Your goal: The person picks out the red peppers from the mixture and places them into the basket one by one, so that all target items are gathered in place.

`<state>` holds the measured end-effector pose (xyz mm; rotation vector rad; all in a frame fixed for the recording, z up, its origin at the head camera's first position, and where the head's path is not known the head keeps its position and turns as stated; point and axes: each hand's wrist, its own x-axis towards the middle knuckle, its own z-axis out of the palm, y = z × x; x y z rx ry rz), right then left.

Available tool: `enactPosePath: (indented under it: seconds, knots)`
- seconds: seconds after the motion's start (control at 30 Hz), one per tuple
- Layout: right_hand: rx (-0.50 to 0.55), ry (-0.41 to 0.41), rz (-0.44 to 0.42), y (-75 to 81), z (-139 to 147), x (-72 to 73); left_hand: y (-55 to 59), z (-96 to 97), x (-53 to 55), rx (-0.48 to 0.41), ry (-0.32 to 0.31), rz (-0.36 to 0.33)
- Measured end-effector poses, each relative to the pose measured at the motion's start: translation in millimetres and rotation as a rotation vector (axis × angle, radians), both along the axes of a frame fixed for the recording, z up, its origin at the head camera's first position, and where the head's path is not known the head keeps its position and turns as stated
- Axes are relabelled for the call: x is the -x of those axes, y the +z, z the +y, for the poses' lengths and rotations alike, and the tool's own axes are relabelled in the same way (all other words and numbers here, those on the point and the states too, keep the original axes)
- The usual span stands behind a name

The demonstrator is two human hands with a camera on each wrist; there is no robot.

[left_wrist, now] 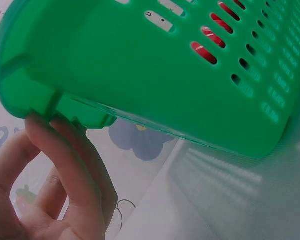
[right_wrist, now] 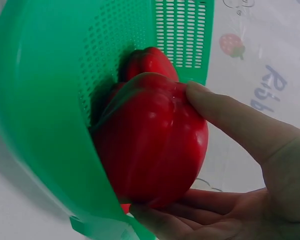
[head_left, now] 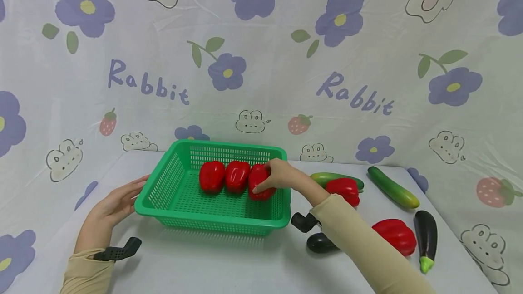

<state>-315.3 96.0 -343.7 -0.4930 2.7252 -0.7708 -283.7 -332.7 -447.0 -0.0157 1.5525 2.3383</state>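
Observation:
A green plastic basket stands on the white table, with two red bell peppers lying in it, one to the left and another beside it. My right hand reaches over the basket's right side and grips a third red bell pepper between thumb and fingers, right by the middle one. Outside the basket's left end, my left hand has its fingertips against the rim. In the left wrist view those fingers are bent lightly beneath the rim's edge.
Right of the basket lie two more red bell peppers, a cucumber, a second green vegetable and a dark eggplant. Another dark vegetable sits partly under my right sleeve. A printed cloth hangs behind the table.

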Motion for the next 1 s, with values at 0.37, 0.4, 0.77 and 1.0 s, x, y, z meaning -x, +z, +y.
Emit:
enactPosePath:
  seconds: [0.37,0.4,0.77,1.0]
  knots:
    - [-0.035,-0.005,-0.052,1.4,-2.2,-3.3,-0.1,-0.1,-0.1,-0.005,0.001,-0.001]
    - [-0.034,-0.004,-0.057,1.2,-2.4,-3.6,0.1,-0.1,-0.3,-0.003,0.001,0.001]
    - [-0.060,0.030,-0.073,-0.7,-8.1,-3.0,-0.4,-1.2,-0.1,0.005,-0.009,0.021]
    - [-0.099,0.063,-0.093,0.8,-10.0,-1.3,-1.2,-1.2,-0.7,0.010,-0.014,0.024]
